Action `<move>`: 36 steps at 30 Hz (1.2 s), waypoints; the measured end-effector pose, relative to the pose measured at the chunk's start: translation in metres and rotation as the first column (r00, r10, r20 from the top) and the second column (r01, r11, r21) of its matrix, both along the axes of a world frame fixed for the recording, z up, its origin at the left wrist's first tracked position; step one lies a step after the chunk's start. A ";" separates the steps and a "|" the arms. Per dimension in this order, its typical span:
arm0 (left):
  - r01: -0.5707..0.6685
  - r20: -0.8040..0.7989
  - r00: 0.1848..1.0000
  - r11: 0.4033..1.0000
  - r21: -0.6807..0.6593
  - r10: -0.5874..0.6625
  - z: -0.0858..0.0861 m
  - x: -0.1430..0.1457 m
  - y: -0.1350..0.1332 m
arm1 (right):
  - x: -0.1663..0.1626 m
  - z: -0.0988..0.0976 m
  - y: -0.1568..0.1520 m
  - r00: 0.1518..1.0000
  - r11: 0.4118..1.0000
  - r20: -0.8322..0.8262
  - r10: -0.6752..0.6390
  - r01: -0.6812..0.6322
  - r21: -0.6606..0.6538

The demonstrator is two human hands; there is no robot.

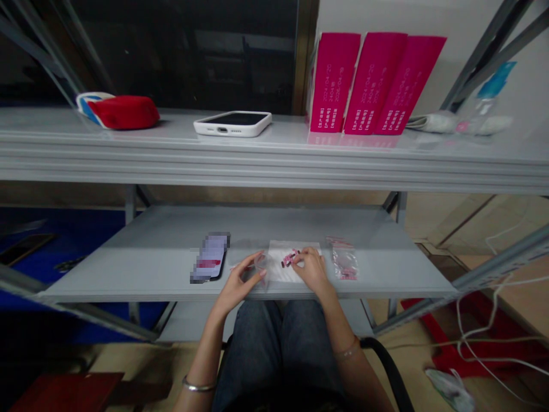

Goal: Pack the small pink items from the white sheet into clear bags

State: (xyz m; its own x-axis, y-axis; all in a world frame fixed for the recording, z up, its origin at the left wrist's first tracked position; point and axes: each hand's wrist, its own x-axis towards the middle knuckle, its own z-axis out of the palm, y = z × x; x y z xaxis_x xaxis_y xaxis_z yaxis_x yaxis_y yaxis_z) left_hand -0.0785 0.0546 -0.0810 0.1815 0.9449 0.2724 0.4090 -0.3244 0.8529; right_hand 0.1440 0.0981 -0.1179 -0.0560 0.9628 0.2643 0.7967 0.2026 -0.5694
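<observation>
Hands (312, 270) — pink cluster (288, 260) between, slanted away rightward

Lower centre, pieces (288, 261) lie on a sheet (277, 273) between a phone (212, 257), left, and a bag (344, 260), right; boxes (377, 86) stand on a shelf (291, 154), upper right.

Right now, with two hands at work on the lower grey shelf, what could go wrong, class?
The small pink-and-dark pieces lie loose on a flat white sheet, so a nudge from the right hand could scatter them.

The sheet sits near the front edge of the lower grey shelf; stray pieces might drop off.

The clear plastic bag at the left hand is close beside the sheet and might snag it.
</observation>
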 end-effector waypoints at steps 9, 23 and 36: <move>0.012 0.026 1.000 0.999 -0.038 -0.011 0.003 0.003 -0.002 | -0.007 0.032 -0.003 0.949 0.983 -0.273 0.157 -0.125 0.133; 0.006 0.058 0.998 0.999 -0.043 -0.004 -0.001 0.002 0.000 | -0.031 0.058 -0.009 0.866 0.928 -0.351 0.358 -0.288 0.235; 0.010 0.054 0.999 0.998 -0.061 -0.007 -0.004 0.004 0.002 | 0.016 0.005 0.010 0.994 0.998 -0.094 0.049 -0.045 0.043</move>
